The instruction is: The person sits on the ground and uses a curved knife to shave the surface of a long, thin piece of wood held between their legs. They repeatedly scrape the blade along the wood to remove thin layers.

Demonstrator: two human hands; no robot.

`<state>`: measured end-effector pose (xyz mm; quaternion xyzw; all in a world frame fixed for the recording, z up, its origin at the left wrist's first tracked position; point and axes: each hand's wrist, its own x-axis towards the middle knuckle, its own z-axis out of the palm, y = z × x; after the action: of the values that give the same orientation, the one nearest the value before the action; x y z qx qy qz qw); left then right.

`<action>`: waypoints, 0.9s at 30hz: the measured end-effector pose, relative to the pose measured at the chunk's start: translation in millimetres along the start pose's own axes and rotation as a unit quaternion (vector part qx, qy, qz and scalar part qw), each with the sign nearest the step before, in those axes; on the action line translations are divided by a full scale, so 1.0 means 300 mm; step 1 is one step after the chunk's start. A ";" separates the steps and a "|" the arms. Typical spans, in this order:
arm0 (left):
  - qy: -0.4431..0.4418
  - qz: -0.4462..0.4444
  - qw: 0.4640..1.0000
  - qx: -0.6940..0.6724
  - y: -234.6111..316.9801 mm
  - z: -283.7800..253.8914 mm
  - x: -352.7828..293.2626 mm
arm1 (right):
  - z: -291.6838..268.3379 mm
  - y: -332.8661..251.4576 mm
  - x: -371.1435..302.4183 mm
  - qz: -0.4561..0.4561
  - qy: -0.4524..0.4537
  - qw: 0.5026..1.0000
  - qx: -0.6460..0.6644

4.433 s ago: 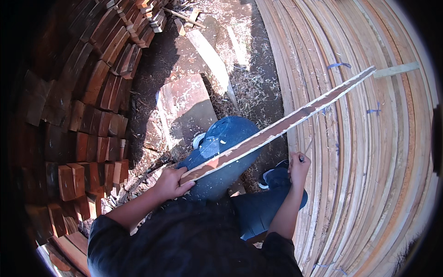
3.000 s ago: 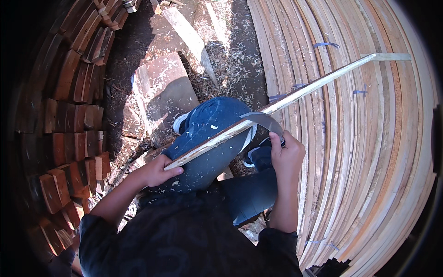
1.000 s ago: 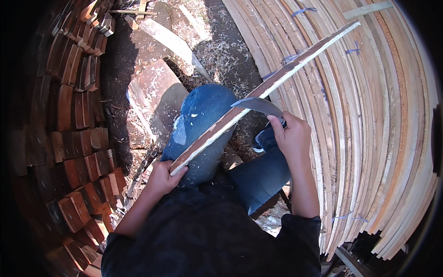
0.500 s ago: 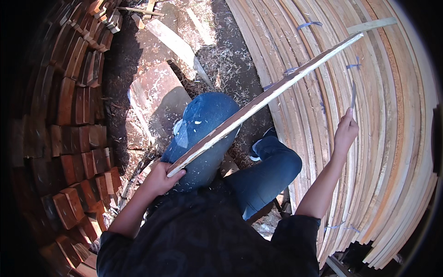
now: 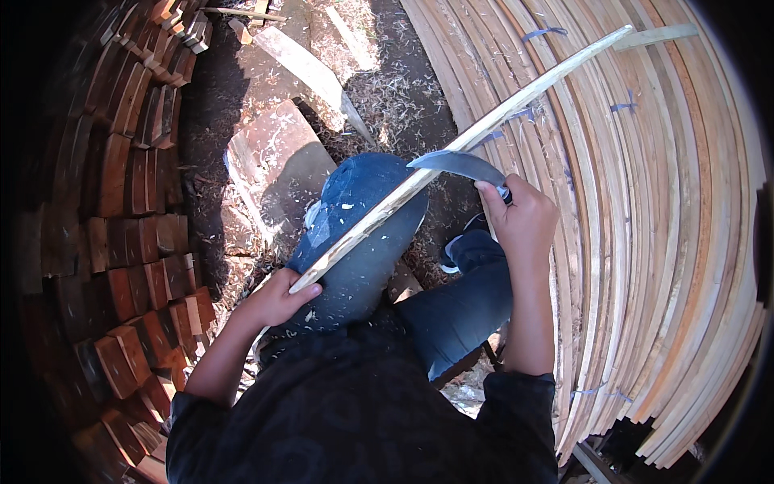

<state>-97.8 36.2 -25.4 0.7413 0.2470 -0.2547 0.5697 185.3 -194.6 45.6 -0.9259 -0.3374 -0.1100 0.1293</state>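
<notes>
A long, thin strip of wood [image 5: 372, 219] runs from lower left to upper right, passing over my raised left knee. Its upper face is pale and freshly cut, with a dark brown edge along part of it. My left hand [image 5: 282, 298] is closed round its near end, thumb on top. In my right hand [image 5: 522, 211] is a knife with a curved, broad blade [image 5: 461, 164], gripped by its dark handle, which is mostly hidden by the fingers. The blade lies across the strip just beyond my knee, its tip pointing left.
Long pale planks [image 5: 669, 202], some tied with blue strips, fill the right side. Stacked reddish-brown wood [image 5: 129, 282] rises along the left. Ahead, a wide board [image 5: 282, 149] and a pale offcut [image 5: 302, 64] lie on ground strewn with shavings.
My right hand has swung the knife left and inward from over the planks, bringing its blade onto the strip. The strip has rolled, showing more of its pale face.
</notes>
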 end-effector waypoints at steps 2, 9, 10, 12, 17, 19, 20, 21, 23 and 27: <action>-0.014 -0.008 1.000 0.001 0.010 -0.007 0.000 | -0.026 0.077 0.064 0.079 0.017 0.996 -0.026; 0.001 -0.043 0.999 0.017 -0.004 0.003 -0.012 | -0.047 -0.032 0.020 0.062 -0.023 0.998 0.009; -0.013 -0.064 0.997 0.035 -0.005 -0.002 -0.014 | -0.043 -0.069 -0.009 0.036 -0.042 0.998 0.011; -0.020 -0.053 0.998 0.028 -0.007 -0.002 -0.009 | -0.028 -0.122 -0.043 -0.010 -0.065 0.998 0.016; 0.011 -0.012 1.000 0.008 -0.012 0.022 -0.023 | -0.056 -0.047 0.053 0.078 -0.047 0.996 -0.020; -0.004 -0.014 1.000 0.017 -0.001 0.022 -0.027 | -0.115 0.066 0.125 0.187 -0.024 0.982 -0.010; -0.004 -0.016 1.000 0.017 0.009 0.022 -0.032 | -0.151 0.121 0.156 0.226 -0.014 0.974 -0.006; -0.002 -0.019 1.000 0.017 0.025 0.021 -0.036 | -0.152 0.130 0.155 0.225 -0.010 0.974 -0.005; 0.015 -0.015 1.000 0.013 0.034 0.018 -0.046 | -0.151 0.136 0.125 0.225 -0.001 0.974 -0.004; 0.037 -0.005 0.999 0.017 0.018 0.034 -0.039 | -0.119 -0.046 -0.001 0.102 -0.069 0.992 0.001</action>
<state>-103.9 24.1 -16.1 0.7583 0.2676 -0.2344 0.5463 171.8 -195.7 81.3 -0.9607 -0.2496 -0.0319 0.1173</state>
